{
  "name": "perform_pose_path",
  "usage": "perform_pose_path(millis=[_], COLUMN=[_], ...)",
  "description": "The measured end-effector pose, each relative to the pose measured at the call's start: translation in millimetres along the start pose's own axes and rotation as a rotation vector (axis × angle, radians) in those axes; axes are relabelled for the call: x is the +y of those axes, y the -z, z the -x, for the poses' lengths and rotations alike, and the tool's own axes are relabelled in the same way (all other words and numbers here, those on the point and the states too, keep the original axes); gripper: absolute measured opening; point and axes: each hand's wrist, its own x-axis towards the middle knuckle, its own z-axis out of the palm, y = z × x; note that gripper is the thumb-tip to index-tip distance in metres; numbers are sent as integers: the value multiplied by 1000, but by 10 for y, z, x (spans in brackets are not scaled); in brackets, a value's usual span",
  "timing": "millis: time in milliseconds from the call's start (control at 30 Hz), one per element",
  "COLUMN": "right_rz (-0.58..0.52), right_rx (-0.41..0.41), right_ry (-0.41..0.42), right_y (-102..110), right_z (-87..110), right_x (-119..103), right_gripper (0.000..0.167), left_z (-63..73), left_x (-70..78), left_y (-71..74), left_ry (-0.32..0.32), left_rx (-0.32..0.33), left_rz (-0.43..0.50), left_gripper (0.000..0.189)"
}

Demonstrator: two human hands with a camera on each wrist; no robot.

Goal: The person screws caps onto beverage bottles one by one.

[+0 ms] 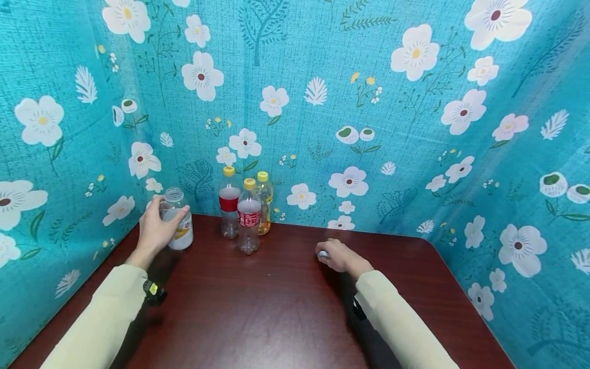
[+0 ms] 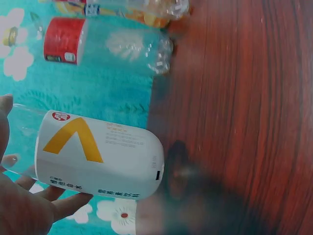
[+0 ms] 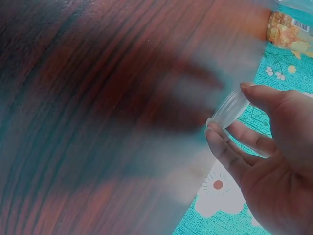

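My left hand (image 1: 159,225) grips a clear wide-mouthed bottle (image 1: 182,230) near the table's back left. No cap covers the bottle's threaded mouth, and in the left wrist view its white label (image 2: 98,152) shows a yellow angular mark. Fingers and thumb wrap its upper part, with the base close over the table. Toward the right of the table, my right hand (image 1: 338,254) pinches a translucent round cap (image 3: 231,108) between thumb and fingertips. The right wrist view shows this cap edge-on, low over the table.
A group of bottles stands by the back edge: two red-labelled with yellow caps, one behind (image 1: 229,205) and one in front (image 1: 249,220), plus a yellow-capped bottle with orange contents (image 1: 265,202). Flowered turquoise cloth (image 1: 299,102) hangs around the dark red table (image 1: 258,307).
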Motion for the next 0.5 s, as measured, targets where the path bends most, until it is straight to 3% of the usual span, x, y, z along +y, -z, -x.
perform_pose_path(millis=[200,500], right_rz=[-44,-87], right_rx=[55,107], right_ry=[72,18], right_y=[11,-7], right_z=[27,34], right_x=[58,95], right_gripper=[15,24], left_z=[76,196], left_x=[102,130], left_y=[-88,-193], left_ry=[1,-37], left_rx=[-66,-135], left_rz=[3,33], left_gripper=[86,83])
